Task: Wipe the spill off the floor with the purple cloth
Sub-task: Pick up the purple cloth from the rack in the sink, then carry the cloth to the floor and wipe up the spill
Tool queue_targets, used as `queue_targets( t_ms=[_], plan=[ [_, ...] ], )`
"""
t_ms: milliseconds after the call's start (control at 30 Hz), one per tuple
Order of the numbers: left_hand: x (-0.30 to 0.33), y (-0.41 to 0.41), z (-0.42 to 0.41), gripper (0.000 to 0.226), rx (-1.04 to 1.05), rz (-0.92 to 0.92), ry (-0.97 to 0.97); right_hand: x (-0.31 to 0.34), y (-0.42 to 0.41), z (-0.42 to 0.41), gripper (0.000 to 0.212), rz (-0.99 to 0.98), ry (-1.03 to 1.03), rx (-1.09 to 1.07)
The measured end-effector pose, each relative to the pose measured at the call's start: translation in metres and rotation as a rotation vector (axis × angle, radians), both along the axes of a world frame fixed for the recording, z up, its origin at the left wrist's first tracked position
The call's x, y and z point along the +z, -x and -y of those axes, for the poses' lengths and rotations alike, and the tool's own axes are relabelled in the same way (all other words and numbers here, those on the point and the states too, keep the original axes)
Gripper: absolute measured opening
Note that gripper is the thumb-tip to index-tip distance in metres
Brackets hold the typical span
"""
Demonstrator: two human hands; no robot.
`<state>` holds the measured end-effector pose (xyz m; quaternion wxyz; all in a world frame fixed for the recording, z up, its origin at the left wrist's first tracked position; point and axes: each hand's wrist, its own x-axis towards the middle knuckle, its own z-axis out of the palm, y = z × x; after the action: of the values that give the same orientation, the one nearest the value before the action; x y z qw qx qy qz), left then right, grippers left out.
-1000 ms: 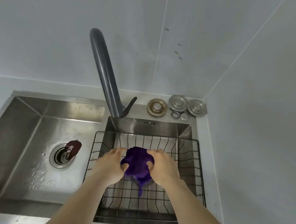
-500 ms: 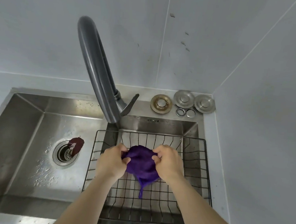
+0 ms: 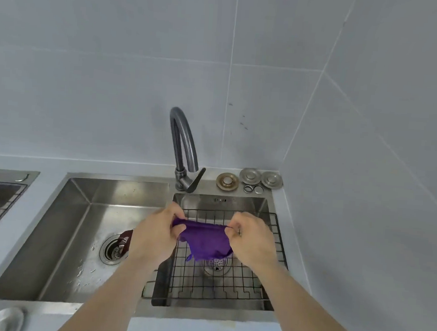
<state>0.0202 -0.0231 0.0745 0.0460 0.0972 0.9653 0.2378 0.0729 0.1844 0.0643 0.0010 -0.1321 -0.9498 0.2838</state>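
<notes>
The purple cloth hangs stretched between both hands above the black wire basket in the right sink basin. My left hand pinches its left top corner. My right hand pinches the right top corner. The cloth's lower part droops loose, a small tail pointing down toward the basin's drain. The floor and the spill are out of view.
A dark curved faucet rises behind the basins. The steel left basin has a drain with a brown stopper beside it. Metal drain covers lie at the back right corner. Tiled walls close in behind and right.
The cloth was a bunched wad squeezed between both hands; now it is pulled open by its top corners. The hands have moved apart, and the view has pulled back and up.
</notes>
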Motion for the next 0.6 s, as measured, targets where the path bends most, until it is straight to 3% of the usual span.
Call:
queue_targets(
  t_ms=[400, 600],
  plan=[
    [0.136, -0.193, 0.108, 0.013, -0.039, -0.359, -0.086, 0.134, -0.196, 0.102, 0.008, -0.431, -0.145, 0.032],
    [0.172, -0.264, 0.14, 0.017, -0.058, -0.384, -0.108, 0.171, -0.273, 0.136, 0.015, -0.423, -0.198, 0.059]
  ],
)
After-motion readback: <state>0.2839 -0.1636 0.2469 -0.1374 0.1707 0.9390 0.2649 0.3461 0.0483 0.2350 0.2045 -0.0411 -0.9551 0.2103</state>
